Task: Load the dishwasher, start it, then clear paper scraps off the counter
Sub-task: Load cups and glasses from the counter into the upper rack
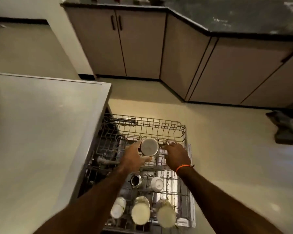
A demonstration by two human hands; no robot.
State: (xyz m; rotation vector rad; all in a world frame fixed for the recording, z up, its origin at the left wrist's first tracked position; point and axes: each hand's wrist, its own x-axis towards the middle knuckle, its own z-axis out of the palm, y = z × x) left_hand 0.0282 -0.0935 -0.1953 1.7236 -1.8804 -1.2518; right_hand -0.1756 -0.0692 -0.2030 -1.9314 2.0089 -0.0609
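Observation:
The dishwasher's upper wire rack (174, 127) is pulled out below me. My left hand (134, 157) grips an upside-down white cup (149, 147) over the rack's middle. My right hand (177, 156), with an orange band at the wrist, rests on the rack wires just right of the cup, fingers curled down onto them. Nearer to me in the rack sit a small steel cup (135, 180), a white bowl (157, 183) and three pale upturned cups (140, 211).
The dishwasher's grey top (41, 132) fills the left. Brown cabinets (139, 44) under a dark counter (235, 16) run along the back and right. A dark mat or bag (289, 129) lies on the floor at right. Beige floor (227, 149) surrounds the rack.

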